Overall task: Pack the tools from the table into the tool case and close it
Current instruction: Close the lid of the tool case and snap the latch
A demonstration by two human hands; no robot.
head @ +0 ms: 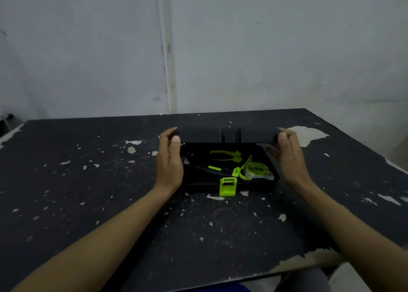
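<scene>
The one camera sits on my head, looking forward and down across the desk [88, 181] toward the wall [287, 49], close above my forearms; no second view shares anything.

Both bare forearms reach in from the lower corners of the frame and converge toward its centre. The left hand [171, 159] stands upright just left of centre, palm turned inward, thumb raised and pressed forward, fingers curled around a grip at the top. The right hand [288, 153] mirrors it just right of centre, palm inward, fingers hooked over at the top, thumb stretched low toward the middle.
</scene>
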